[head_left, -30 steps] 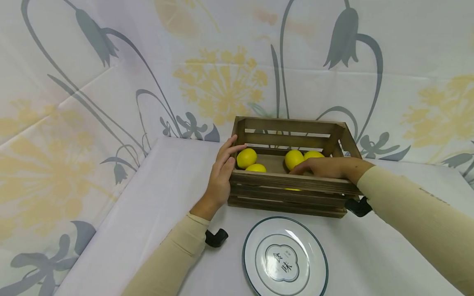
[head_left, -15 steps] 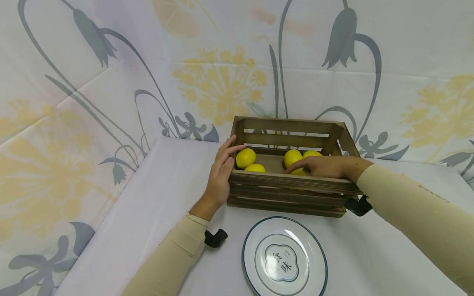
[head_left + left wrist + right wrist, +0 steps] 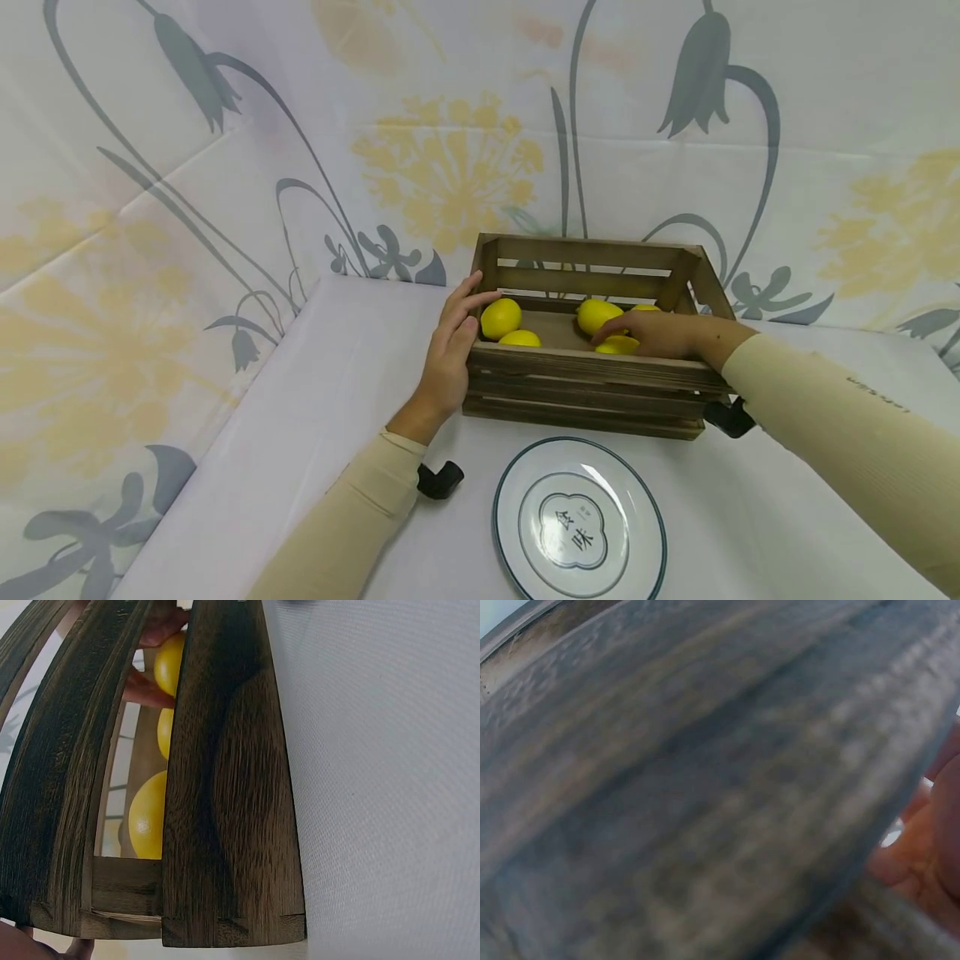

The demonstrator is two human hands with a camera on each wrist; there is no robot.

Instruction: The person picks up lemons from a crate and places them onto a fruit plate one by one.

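White tabletop (image 3: 345,358); right hand (image 3: 663,335) half-closed round lemon (image 3: 618,346)

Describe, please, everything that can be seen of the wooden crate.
The crate is dark brown, rectangular and open-topped, made of what look like wooden slats with gaps between them and corner posts inside. It stands upright on the white cloth. The left hand rests against its left end; the right hand is inside, among yellow lemons.

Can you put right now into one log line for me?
left hand: touching crate at left end | right hand: fingers around lemon in crate | other lemons: in crate | plate: in front of crate
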